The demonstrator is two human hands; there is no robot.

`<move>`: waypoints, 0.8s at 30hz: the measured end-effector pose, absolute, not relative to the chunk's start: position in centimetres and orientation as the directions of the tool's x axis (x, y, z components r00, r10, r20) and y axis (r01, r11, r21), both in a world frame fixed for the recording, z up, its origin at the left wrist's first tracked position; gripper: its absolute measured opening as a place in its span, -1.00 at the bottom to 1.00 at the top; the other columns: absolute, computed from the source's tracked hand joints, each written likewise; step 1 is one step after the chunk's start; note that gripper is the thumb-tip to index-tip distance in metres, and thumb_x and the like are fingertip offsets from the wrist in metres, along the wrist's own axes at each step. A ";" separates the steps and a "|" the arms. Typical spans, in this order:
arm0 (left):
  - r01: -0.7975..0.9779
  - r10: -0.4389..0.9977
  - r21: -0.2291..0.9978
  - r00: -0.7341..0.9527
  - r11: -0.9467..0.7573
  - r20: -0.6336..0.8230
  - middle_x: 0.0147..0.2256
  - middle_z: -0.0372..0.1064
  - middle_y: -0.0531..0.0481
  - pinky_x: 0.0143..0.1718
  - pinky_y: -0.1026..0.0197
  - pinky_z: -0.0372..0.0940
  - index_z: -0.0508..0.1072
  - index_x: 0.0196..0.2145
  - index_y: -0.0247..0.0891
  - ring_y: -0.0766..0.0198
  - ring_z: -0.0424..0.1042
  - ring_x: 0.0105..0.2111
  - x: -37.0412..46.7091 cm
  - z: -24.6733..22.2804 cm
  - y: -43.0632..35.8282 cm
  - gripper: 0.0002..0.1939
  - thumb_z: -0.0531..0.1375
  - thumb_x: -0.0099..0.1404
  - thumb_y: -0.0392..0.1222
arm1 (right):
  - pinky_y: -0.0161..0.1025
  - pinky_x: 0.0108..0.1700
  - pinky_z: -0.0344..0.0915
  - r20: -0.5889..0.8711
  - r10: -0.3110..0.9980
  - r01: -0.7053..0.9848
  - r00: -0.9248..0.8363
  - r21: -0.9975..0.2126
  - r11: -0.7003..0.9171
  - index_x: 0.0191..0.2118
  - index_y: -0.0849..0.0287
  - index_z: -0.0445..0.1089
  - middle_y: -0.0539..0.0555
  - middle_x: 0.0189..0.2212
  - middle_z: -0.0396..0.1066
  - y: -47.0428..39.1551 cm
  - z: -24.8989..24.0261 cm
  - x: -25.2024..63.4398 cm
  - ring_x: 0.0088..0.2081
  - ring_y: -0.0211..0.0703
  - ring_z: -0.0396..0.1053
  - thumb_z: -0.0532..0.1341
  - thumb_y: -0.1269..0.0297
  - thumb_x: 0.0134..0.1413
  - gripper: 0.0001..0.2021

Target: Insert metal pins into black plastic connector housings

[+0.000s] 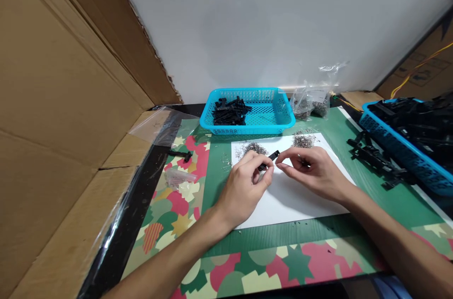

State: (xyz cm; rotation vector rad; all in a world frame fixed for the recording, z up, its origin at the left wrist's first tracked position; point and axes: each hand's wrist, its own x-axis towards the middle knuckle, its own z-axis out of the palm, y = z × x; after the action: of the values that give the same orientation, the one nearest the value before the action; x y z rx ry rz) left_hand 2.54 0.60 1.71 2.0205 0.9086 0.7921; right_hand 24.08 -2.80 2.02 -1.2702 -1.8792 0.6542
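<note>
My left hand (247, 186) is closed around a small black plastic part (274, 154), whose end sticks out past the fingertips. Close by on the right, my right hand (311, 171) has its thumb and index finger pinched together near that end; whatever they pinch is too small to make out. Both hands are over a white sheet of paper (293, 200). A pile of tiny metal pieces (255, 148) lies just beyond my left hand, and a second metal pile (303, 140) lies beyond my right hand.
A blue basket (247, 130) with black parts (231, 111) stands behind the paper. Clear bags (318, 98) of metal pieces sit beside it. At right, another blue basket (406, 157) is heaped full, with loose black parts (375, 157) alongside. Cardboard (71, 77) walls the left.
</note>
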 end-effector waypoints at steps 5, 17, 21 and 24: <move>0.356 0.793 0.818 0.581 -0.452 0.185 -0.17 0.42 0.03 -0.25 0.23 0.23 0.56 -0.07 -0.16 0.30 0.35 -0.33 2.4 1.5 0.6 -0.83 0.15 0.53 -0.21 | -0.28 -0.49 -0.07 0.206 0.971 0.499 -0.117 -0.833 0.237 -0.37 0.20 0.57 -0.16 -0.63 0.02 -2.5 2.4 24.7 -0.56 -0.35 -0.03 0.32 0.29 0.16 -0.87; 0.401 0.767 0.816 0.636 -0.417 0.079 0.20 0.51 -0.15 0.16 -0.05 0.36 0.49 0.27 -0.15 -0.05 0.50 0.15 2.5 0.3 0.4 -0.56 0.13 0.58 0.05 | -0.31 -0.56 -0.07 -0.167 0.985 0.420 0.035 -0.892 -0.166 -0.50 0.22 0.46 -0.13 -0.68 0.15 -1.5 1.7 25.7 -0.60 -0.35 0.04 0.34 0.28 -0.12 -0.87; 0.413 0.757 0.796 0.648 -0.443 0.085 0.07 0.60 -0.11 0.06 -0.01 0.38 0.54 0.22 -0.12 -0.01 0.55 0.04 2.6 0.2 0.4 -0.61 0.16 0.57 0.01 | -0.32 -0.55 -0.06 -0.213 0.977 0.440 0.016 -0.876 -0.198 -0.50 0.22 0.46 -0.10 -0.66 0.22 -1.4 1.7 25.4 -0.59 -0.34 0.08 0.32 0.28 -0.12 -0.89; 0.387 0.738 0.794 0.666 -0.468 0.111 -0.01 0.62 -0.09 -0.02 0.05 0.38 0.56 0.18 -0.12 0.04 0.56 -0.03 2.6 0.2 0.3 -0.66 0.17 0.57 -0.04 | -0.32 -0.56 -0.07 -0.195 0.981 0.459 0.020 -0.870 -0.183 -0.50 0.22 0.46 -0.11 -0.67 0.20 -1.3 1.6 25.3 -0.59 -0.35 0.05 0.32 0.26 -0.12 -0.87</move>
State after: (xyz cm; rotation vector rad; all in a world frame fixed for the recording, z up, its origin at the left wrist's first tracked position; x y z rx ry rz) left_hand 2.62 0.31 0.19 2.1029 0.8661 0.5766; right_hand 25.26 -1.33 1.60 -1.6998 -1.4769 1.1121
